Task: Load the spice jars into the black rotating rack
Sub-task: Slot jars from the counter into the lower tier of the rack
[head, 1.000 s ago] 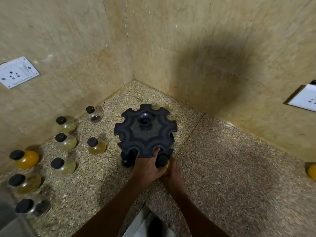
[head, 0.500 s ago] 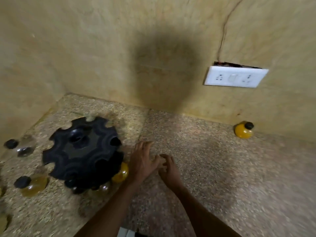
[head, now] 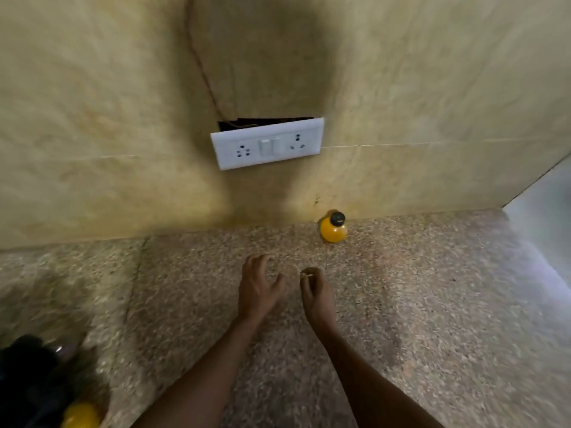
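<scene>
We're reaching for the far jar, both hands empty.
L hand (head: 258, 287) spreading wide, R hand (head: 316, 293) loosely curled; yellow jar (head: 333, 229) sitting by wall, well apart from rack (head: 29, 375).

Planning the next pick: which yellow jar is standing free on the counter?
The yellow jar by the wall below the socket plate; the other sits at the black rack.

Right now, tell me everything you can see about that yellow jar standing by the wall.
The yellow jar is a small, round-bodied spice jar, seemingly clear and filled with bright yellow-orange contents, closed with a black cap. It stands upright on the speckled stone counter, close against the base of the beige wall, below and right of the white socket plate. Nothing touches it; both hands hover short of it, holding nothing.
</scene>
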